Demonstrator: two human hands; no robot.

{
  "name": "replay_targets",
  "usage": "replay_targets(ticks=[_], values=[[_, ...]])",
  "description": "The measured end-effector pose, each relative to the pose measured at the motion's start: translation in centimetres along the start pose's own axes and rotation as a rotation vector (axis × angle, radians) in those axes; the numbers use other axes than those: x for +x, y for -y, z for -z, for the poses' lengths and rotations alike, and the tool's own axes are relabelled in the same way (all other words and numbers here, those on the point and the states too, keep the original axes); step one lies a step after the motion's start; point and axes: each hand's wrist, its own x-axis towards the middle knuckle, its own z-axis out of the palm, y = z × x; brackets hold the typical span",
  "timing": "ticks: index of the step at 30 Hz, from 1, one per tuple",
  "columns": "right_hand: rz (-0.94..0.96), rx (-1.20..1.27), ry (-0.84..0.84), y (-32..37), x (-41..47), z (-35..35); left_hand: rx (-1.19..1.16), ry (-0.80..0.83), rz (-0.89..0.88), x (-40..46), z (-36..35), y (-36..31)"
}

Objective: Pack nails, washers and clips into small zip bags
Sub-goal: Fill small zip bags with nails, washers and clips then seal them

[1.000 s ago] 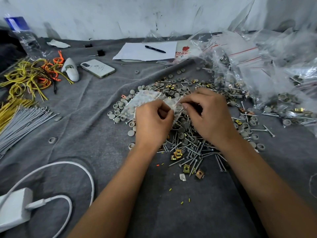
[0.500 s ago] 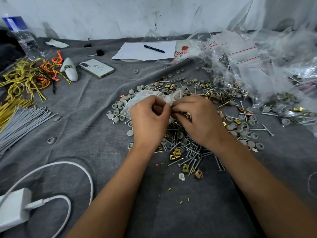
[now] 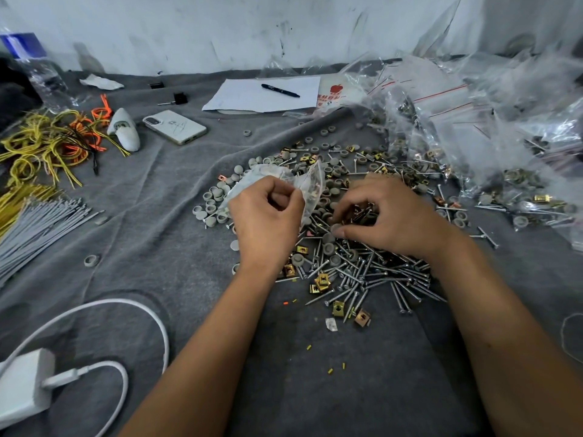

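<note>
My left hand (image 3: 268, 219) pinches a small clear zip bag (image 3: 303, 179) that stands up over the pile with its mouth toward the right. My right hand (image 3: 388, 216) reaches down into the pile beside it, fingers curled around brass clips (image 3: 362, 214) and a grey washer (image 3: 337, 228). Loose silver nails (image 3: 378, 275) lie fanned out below both hands. More grey washers (image 3: 211, 200) are scattered left of the bag, and brass clips (image 3: 321, 282) lie among the nails.
Filled clear bags (image 3: 473, 137) are heaped at the right. A phone (image 3: 175, 126), paper with a pen (image 3: 280, 90), yellow and orange wires (image 3: 53, 143), grey ties (image 3: 34, 228) and a white charger with cable (image 3: 22, 386) lie on the grey cloth (image 3: 142, 241).
My right hand has left the bag's mouth and dropped to the right into the pile of parts. My left hand keeps hold of the bag.
</note>
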Motion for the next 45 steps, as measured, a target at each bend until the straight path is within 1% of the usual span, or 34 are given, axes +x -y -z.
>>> replay_targets(ticks=[4, 9, 14, 16, 17, 20, 22, 24, 28, 32, 38, 40, 43, 45], values=[[-0.027, 0.025, 0.056, 0.1, 0.1, 0.0, 0.001, 0.012, 0.002, 0.0, 0.0, -0.1], [0.015, 0.061, 0.058, 0.3, 0.1, 0.0, 0.013, 0.027, 0.002, 0.0, 0.0, -0.1], [0.013, 0.124, 0.063, 0.4, 0.1, -0.1, 0.015, 0.043, 0.012, -0.1, 0.1, -0.3], [0.006, 0.154, 0.019, 0.5, 0.1, -0.3, 0.017, 0.043, 0.008, -0.1, 0.1, -0.3], [0.001, 0.184, -0.029, 0.5, 0.1, -0.3, 0.019, 0.044, 0.006, -0.1, 0.1, -0.2], [-0.006, 0.239, -0.244, 0.8, 0.1, -0.5, 0.029, 0.045, -0.012, 0.0, 0.0, -0.2], [0.014, 0.208, -0.354, 1.3, 0.2, -0.9, 0.053, 0.054, -0.058, -0.1, -0.1, -0.2], [0.047, 0.136, -0.408, 1.9, 0.3, -1.4, 0.075, 0.074, -0.118, -0.2, -0.2, -0.1], [0.080, 0.022, -0.434, 2.2, 0.5, -2.1, 0.080, 0.128, -0.179, -0.3, -0.2, 0.2], [0.081, -0.017, -0.411, 2.2, 0.6, -2.6, 0.050, 0.140, -0.166, -0.3, -0.2, -0.1], [0.132, -0.013, -0.306, 2.1, 0.5, -2.6, -0.012, 0.073, -0.106, -0.1, 0.1, -0.3], [0.125, 0.005, -0.340, 2.1, 0.5, -2.4, -0.036, 0.044, -0.071, 0.0, 0.1, -0.2], [0.087, 0.022, -0.481, 2.1, 0.6, -2.1, -0.057, 0.023, -0.031, 0.2, 0.0, 0.1], [0.053, 0.017, -0.477, 1.8, 0.6, -2.0, -0.056, 0.010, -0.022, 0.3, 0.0, 0.2]])
